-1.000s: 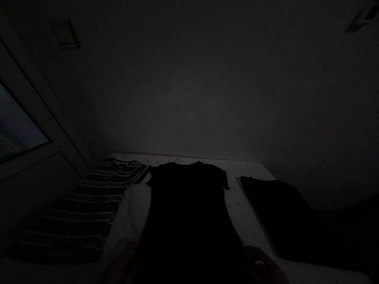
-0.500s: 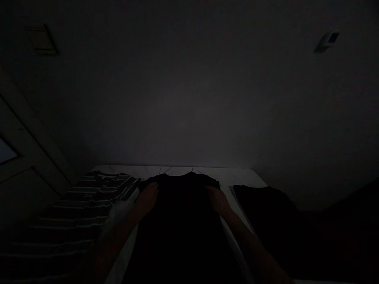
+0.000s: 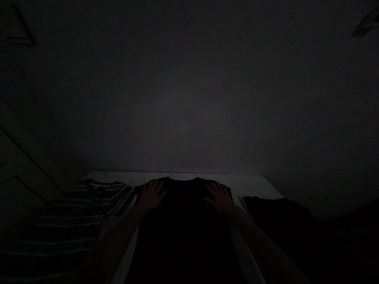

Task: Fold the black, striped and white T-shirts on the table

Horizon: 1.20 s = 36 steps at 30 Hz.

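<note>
My left hand (image 3: 151, 196) and right hand (image 3: 218, 198) lie flat, fingers spread, on the shoulders of the black T-shirt (image 3: 183, 236). Striped shirt (image 3: 74, 221) lies left of it; dark garment (image 3: 275, 221) lies right of it.

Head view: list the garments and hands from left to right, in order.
Striped shirt → left hand → black T-shirt → right hand → dark garment

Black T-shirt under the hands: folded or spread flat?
The black T-shirt is spread flat: collar at the far end, left hand and right hand resting open on it. No fold shows, though darkness hides detail.
</note>
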Tool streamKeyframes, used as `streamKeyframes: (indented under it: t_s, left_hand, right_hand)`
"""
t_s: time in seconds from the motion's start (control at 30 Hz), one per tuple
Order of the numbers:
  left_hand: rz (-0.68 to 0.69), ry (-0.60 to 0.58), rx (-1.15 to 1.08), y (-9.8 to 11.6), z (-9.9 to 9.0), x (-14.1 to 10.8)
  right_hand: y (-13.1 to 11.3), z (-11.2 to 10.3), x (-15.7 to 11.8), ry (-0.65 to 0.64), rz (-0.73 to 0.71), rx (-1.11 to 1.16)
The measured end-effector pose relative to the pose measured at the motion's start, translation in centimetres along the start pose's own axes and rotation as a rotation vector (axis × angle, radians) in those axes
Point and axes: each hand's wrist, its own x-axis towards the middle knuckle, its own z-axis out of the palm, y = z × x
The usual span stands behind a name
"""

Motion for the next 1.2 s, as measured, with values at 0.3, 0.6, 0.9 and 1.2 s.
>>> streamKeyframes:
  t_s: [0.3,0.6,0.9,1.2]
  left_hand:
    - [-0.024,-0.033,0.053,0.2,-1.8,1.0]
    - [0.288,0.092,-0.045,8.7,-1.7,0.4]
    - [0.146,0.039,-0.098,6.8,-1.5,3.1]
    - [0.118,0.075,-0.064,5.5,1.7,3.4]
  right_hand:
    - [0.8,-0.3,1.8,0.051,-0.068,0.011]
    - [2.6,-3.4,-1.3,0.298,0.274,0.092]
    - [-7.8,-3.2,5.1,0.212,-0.2,0.186]
    - [-8.5,0.4,6.4,0.034,-0.267,0.127]
